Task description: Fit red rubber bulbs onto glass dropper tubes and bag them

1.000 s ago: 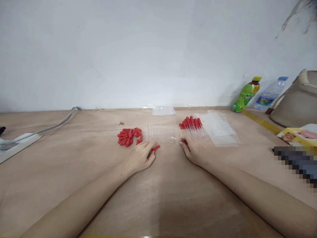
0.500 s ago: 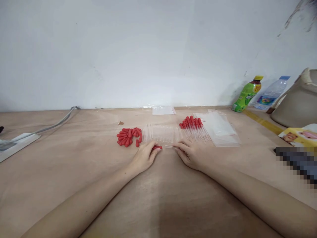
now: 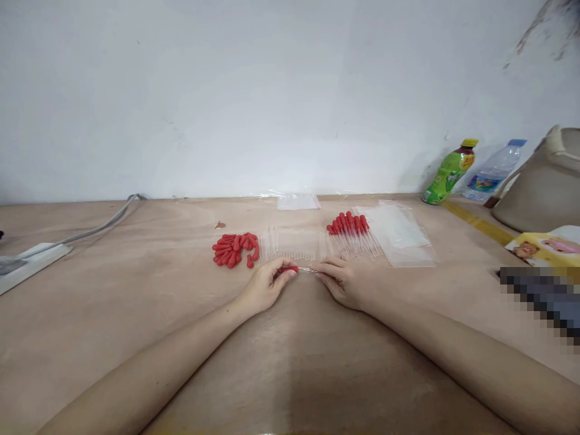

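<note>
My left hand (image 3: 270, 283) pinches a red rubber dropper bulb (image 3: 290, 269), its mouth facing right. In my right hand (image 3: 339, 279) is a thin clear glass dropper tube (image 3: 307, 270), whose left end meets the bulb's mouth; how far it sits inside I cannot tell. Left of my hands lies a pile of loose red bulbs (image 3: 230, 250). Just beyond my fingers, a row of clear tubes (image 3: 294, 243) lies side by side. Behind my right hand rest several droppers with red bulbs on them (image 3: 348, 226).
Clear plastic bags (image 3: 399, 232) lie right of the droppers, and a small white bag (image 3: 298, 202) by the wall. A green bottle (image 3: 451, 172), a clear water bottle (image 3: 496, 171) and a beige bag (image 3: 539, 187) stand at right. A grey cable (image 3: 113, 222) runs along the left.
The gap between the bulb and the tube has closed: my right hand has brought the tube left to the bulb. My left hand has stayed nearly in place.
</note>
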`<action>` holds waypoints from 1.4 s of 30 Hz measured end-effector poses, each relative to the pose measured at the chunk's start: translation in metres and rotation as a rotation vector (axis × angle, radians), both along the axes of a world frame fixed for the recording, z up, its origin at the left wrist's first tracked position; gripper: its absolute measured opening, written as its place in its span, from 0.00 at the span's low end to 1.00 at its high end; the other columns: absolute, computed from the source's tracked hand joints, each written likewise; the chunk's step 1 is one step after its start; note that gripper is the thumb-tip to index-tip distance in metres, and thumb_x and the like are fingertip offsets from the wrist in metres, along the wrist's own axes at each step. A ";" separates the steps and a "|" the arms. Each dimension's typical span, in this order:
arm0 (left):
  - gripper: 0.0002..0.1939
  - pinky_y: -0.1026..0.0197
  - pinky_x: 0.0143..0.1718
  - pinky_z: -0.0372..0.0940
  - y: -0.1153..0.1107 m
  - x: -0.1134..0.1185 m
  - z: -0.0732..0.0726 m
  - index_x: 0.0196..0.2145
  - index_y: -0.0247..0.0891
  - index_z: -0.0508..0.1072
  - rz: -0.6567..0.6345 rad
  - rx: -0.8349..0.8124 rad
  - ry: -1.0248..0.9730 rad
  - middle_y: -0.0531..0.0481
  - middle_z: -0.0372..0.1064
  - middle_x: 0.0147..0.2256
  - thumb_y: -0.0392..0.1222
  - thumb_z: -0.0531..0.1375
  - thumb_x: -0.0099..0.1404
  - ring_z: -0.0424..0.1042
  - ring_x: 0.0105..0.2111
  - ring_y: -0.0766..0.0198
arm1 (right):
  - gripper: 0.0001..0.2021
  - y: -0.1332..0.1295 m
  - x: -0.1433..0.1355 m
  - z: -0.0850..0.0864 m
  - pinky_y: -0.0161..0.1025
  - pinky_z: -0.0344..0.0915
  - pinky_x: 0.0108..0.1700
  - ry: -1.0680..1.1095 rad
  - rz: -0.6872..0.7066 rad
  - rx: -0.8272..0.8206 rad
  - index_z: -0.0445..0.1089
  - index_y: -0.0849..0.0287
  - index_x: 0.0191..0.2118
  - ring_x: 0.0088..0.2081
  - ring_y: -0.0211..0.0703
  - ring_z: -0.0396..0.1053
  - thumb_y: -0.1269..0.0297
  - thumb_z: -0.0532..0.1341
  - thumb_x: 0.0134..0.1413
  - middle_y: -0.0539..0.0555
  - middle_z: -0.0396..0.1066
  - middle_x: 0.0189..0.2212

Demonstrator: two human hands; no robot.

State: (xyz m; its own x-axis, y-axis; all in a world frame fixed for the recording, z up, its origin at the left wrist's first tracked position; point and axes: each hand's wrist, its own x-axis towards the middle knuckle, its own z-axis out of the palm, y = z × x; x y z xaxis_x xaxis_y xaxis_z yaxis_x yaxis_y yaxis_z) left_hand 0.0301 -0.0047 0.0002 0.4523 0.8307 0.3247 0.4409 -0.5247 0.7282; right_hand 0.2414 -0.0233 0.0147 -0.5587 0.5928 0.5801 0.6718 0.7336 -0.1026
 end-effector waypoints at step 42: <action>0.10 0.66 0.31 0.64 -0.003 -0.007 -0.005 0.37 0.37 0.73 -0.047 0.131 0.117 0.51 0.74 0.31 0.43 0.57 0.60 0.70 0.29 0.67 | 0.10 0.011 -0.005 -0.029 0.33 0.59 0.31 0.089 0.119 -0.004 0.66 0.62 0.33 0.28 0.37 0.63 0.70 0.49 0.58 0.54 0.68 0.25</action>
State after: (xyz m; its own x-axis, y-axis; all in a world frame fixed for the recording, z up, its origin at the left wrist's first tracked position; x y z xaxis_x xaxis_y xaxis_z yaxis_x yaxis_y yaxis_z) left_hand 0.0236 -0.0073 -0.0044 0.5306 0.7618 0.3717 0.4912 -0.6337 0.5977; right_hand 0.2362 -0.0123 -0.0147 -0.5712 0.5279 0.6285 0.5684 0.8068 -0.1611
